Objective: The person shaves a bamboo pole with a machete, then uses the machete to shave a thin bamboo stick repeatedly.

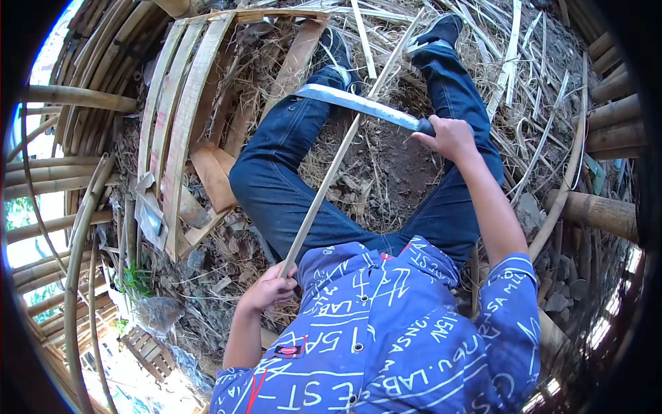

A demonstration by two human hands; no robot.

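Note:
My right hand [449, 140] is wrapped round the dark handle of a machete [358, 103], whose long blade points left across my spread legs. The blade lies across a long, narrow bamboo strip [324, 186], overlapping it in this view. At its near end, beside my hip, my left hand [271, 286] grips the strip in a closed fist. From there the strip slants up and away between my knees toward my right shoe [441, 31]. Bare soil and shavings show below the blade.
A wooden slatted crate [183, 117] stands on the left. Split bamboo strips [514, 55] and shavings litter the ground ahead and to the right. Bamboo poles [600, 214] wall both sides, and a pallet [148, 352] lies at the lower left.

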